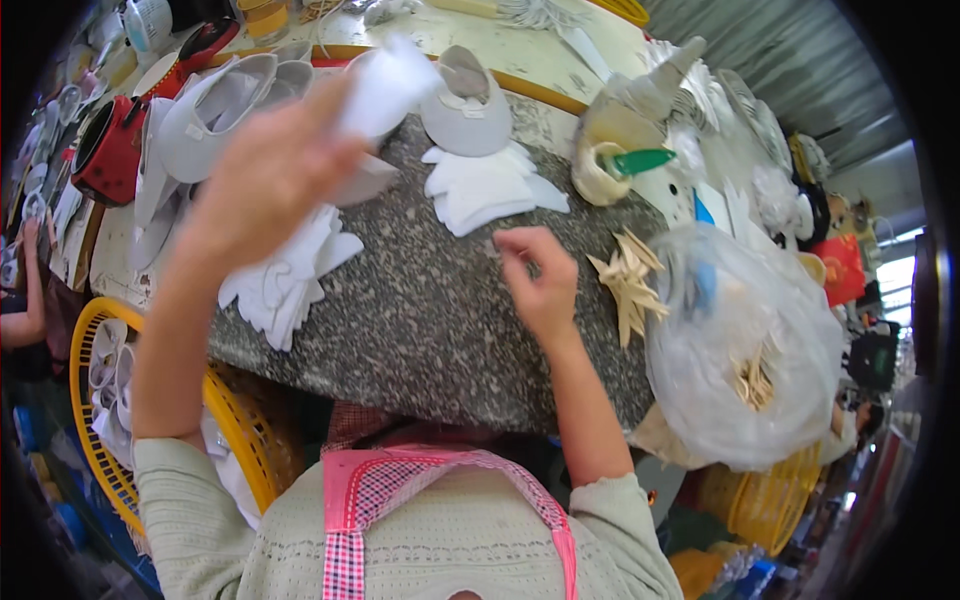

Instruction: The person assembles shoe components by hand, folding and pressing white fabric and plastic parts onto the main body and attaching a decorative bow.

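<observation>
My left hand (265,175) is raised over the left of the bench, smeared by motion. Its closed fingers grip a thin white cut piece (390,88), also blurred. Above the dark speckled stone slab (410,290), my right hand (543,280) is curled, thumb and forefinger drawn together; anything between them is too small to make out. Just beyond it lies a fanned stack of white cut pieces (485,188). A second white stack (285,280) rests under my left forearm's side. Behind the stacks stand curved pale grey shoe uppers (465,105), some partly hidden by my left hand.
Right of the slab are pale pointed slips (630,280), a clear plastic bag (745,370), and a crusted pot (605,170) with a green-handled tool (643,161). A yellow basket (262,430) stands lower left. Red containers (108,150) sit far left; another person's arm (32,285) shows beyond.
</observation>
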`<state>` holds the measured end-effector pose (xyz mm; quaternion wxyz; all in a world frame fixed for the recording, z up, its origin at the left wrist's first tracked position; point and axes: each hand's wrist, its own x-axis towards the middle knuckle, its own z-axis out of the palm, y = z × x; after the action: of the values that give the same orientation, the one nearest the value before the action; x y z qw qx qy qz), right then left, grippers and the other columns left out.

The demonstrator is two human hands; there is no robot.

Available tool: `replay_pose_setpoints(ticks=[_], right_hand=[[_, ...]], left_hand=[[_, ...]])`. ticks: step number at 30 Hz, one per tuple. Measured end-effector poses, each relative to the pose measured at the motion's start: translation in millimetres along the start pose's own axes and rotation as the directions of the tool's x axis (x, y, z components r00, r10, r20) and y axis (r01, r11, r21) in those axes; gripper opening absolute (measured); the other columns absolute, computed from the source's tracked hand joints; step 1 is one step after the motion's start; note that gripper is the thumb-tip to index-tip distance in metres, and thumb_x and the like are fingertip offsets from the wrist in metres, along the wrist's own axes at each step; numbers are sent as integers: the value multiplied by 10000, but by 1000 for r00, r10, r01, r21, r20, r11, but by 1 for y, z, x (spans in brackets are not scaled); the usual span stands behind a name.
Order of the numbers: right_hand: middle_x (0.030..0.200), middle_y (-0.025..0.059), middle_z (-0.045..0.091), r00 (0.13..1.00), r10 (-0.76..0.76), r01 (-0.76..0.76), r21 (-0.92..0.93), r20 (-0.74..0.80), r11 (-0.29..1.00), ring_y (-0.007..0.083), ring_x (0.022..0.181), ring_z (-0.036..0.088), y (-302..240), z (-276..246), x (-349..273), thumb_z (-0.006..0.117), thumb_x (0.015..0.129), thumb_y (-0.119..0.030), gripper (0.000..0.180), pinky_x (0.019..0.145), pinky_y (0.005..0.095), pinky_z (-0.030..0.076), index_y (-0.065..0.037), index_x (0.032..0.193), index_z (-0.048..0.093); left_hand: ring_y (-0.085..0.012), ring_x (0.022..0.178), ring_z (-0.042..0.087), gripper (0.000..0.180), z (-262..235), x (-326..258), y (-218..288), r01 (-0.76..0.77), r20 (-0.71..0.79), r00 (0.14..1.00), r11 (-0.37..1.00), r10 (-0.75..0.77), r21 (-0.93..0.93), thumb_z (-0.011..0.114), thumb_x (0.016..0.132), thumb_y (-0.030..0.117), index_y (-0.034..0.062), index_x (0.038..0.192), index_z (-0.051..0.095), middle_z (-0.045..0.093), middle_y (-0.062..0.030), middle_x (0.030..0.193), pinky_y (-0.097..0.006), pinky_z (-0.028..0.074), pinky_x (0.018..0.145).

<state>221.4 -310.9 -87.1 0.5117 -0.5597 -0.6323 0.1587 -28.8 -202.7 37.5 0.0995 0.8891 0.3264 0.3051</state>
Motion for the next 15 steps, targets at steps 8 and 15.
replay_pose_setpoints(ticks=[8, 15], right_hand=[[842, 73, 626, 973, 193, -185, 65, -129, 981, 129, 707, 580, 33, -31, 3, 570, 766, -17, 216, 639, 242, 463, -12, 977, 619], [882, 141, 619, 971, 215, -232, -187, -109, 955, 278, 751, 606, 67, -9, 54, 614, 728, -101, 334, 704, 371, 478, -48, 1048, 533]], left_hand=[[-295, 777, 552, 630, 134, -82, 95, 56, 275, 955, 975, -116, 216, 643, 744, 410, -82, 1101, 476, 464, -173, 950, -346, 496, 647], [-249, 745, 542, 567, 143, -67, 87, -62, 206, 978, 979, 21, 194, 648, 674, 501, -62, 696, 591, 479, -136, 825, -313, 481, 632]])
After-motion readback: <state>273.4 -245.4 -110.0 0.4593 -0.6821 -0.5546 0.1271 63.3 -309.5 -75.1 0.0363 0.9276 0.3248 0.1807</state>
